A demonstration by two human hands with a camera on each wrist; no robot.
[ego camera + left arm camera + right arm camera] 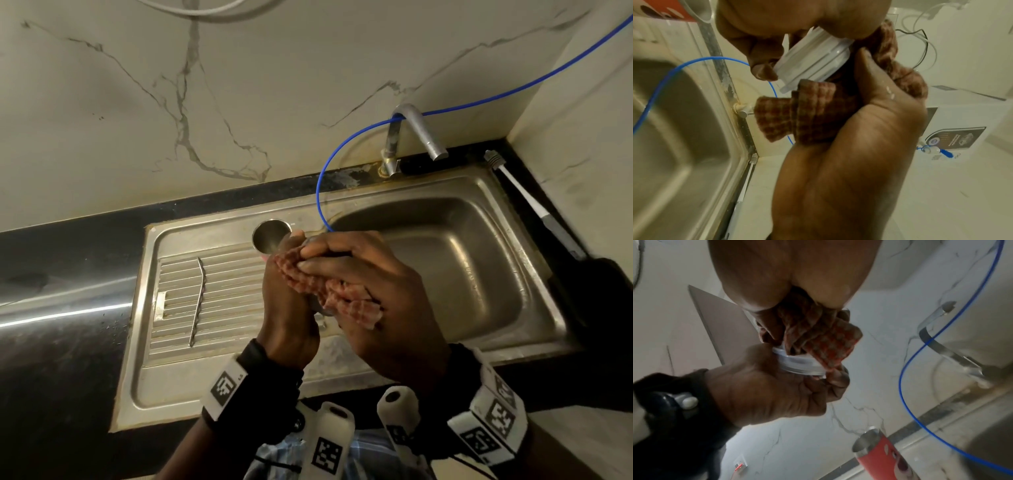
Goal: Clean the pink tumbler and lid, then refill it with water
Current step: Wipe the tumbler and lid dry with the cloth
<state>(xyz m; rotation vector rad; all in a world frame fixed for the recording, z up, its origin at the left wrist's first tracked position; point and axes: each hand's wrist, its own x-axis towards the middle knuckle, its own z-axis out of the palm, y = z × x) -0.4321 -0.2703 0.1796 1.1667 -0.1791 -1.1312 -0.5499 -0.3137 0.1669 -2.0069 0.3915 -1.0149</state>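
Both hands are raised above the steel sink's rim [239,373]. My left hand [287,301] grips the clear plastic lid [813,60] by its edge; the right wrist view shows the lid [797,365] in its fingers. My right hand [376,274] holds a bunched red-checked cloth [352,305] and presses it against the lid. The cloth [809,113] hangs down over my left palm. In the head view the hands and cloth hide the lid. The pink tumbler [879,456] stands upright and uncovered on the drainboard, its steel mouth [270,234] just behind my left fingers.
A bent metal straw [197,301] lies on the ribbed drainboard. The basin [462,257] is to the right, under a faucet [414,133] with a blue tube [329,171] looped around it. A thin brush [524,192] lies on the dark counter at far right.
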